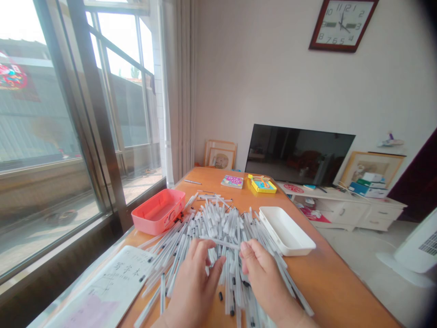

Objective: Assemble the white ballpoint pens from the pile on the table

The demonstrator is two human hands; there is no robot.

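Observation:
Above a large pile of translucent pen parts, my right hand [257,264] is closed, thumb against fingers, on one end of a clear pen barrel [225,243]. The barrel lies nearly level and points left. Close to its other end is my left hand [196,282], with fingers curved and the thumb apart from them; whether its fingers touch the barrel I cannot tell. Frosted pen caps [218,218] are heaped at the middle of the pile. Long pen tubes [170,262] fan out under both hands. Small black plugs [220,296] lie among them.
A red plastic tray [159,212] stands left of the pile, a white tray [287,230] right of it. A writing booklet [102,282] lies at the front left. Farther back on the wooden table [341,282] are a small purple book [232,181] and a yellow box [262,184].

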